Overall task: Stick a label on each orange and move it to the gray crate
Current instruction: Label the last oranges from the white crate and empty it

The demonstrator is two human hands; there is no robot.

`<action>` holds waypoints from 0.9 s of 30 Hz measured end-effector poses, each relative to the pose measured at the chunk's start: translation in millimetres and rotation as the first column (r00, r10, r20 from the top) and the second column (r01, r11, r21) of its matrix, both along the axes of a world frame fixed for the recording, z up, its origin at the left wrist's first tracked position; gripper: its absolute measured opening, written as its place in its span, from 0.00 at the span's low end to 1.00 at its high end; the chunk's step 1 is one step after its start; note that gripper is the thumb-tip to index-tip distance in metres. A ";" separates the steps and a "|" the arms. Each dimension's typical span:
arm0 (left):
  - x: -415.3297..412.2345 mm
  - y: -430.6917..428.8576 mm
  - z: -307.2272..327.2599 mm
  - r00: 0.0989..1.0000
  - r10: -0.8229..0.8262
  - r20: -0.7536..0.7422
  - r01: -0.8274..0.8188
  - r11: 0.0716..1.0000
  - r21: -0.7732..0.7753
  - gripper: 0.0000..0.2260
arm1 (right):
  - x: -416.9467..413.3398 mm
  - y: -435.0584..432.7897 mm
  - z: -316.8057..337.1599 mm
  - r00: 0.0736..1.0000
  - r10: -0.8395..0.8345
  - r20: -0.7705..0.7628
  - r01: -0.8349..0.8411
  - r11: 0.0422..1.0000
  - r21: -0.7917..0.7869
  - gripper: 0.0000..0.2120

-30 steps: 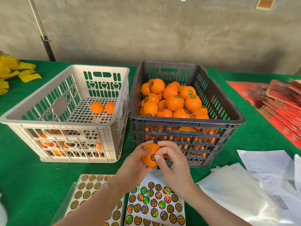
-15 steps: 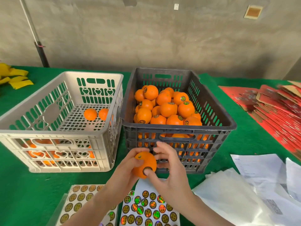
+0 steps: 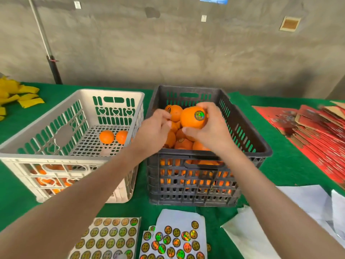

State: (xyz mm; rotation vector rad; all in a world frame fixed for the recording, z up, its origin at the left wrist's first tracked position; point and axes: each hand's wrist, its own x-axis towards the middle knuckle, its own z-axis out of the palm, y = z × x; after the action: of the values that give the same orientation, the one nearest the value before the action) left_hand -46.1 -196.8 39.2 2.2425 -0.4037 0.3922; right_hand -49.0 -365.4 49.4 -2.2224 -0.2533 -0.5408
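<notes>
**A:** Item one?

**B:** Orange (image 3: pixel 189 121), quantity one. It is held by the right hand (image 3: pixel 212 133) above the gray crate (image 3: pixel 186 195), over the fruit piled inside. The grip is curled round it, with the thumb beneath and the fingers over the top.

**A:** Labelled?

**B:** Yes. One round holographic label (image 3: pixel 199 115) is on the side facing the camera.

**A:** Left hand?

**B:** Left hand (image 3: pixel 154 131), over the gray crate's left rim, near the held orange but apart from it. It is blurred, so I cannot tell whether its grip is spread or pinching anything.

**A:** Crate contents?

**B:** The gray crate holds a heap of oranges (image 3: pixel 183 144), and one at the back shows a label. The white crate (image 3: pixel 56 157) stands just beside it on the left. It has two oranges (image 3: pixel 106 137) on its floor toward the far wall, and more orange shows through its front slots.

**A:** Counter stock?

**B:** The green counter (image 3: pixel 291 165) carries two items at the near edge. The left sticker sheet (image 3: pixel 112 238) has full rows. The right sticker sheet (image 3: pixel 175 238) has gaps along its top. White papers (image 3: pixel 308 202) lie at the right, red cardboard (image 3: pixel 317 131) at the far right and yellow pieces (image 3: pixel 11 94) at the far left.
</notes>
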 end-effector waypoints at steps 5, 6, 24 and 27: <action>21.7 2.2 -28.4 0.991 0.047 -0.126 -0.010 0.959 0.284 0.14 | 65.0 -21.6 -10.0 0.826 -0.095 -0.556 -0.264 0.806 -0.530 0.32; 22.7 2.7 -29.6 0.992 0.044 -0.118 -0.011 0.963 0.271 0.14 | 70.5 -21.4 -15.2 0.789 -0.096 -0.607 -0.325 0.773 -0.545 0.34; 10.6 2.5 -35.5 0.995 0.052 0.083 -0.067 0.979 0.191 0.10 | -33.1 -19.0 5.0 0.807 0.537 -0.247 -0.503 0.843 0.187 0.06; 6.6 1.0 -34.0 0.996 0.062 0.063 -0.075 0.972 0.221 0.10 | -55.6 -9.4 -28.8 0.592 0.640 -0.490 -0.663 0.732 0.156 0.06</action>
State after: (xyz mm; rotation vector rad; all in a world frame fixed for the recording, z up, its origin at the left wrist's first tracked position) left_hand -39.4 -195.8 5.3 2.4736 -0.4177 0.4667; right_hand -104.6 -374.9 20.6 -2.0165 -0.7614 0.4802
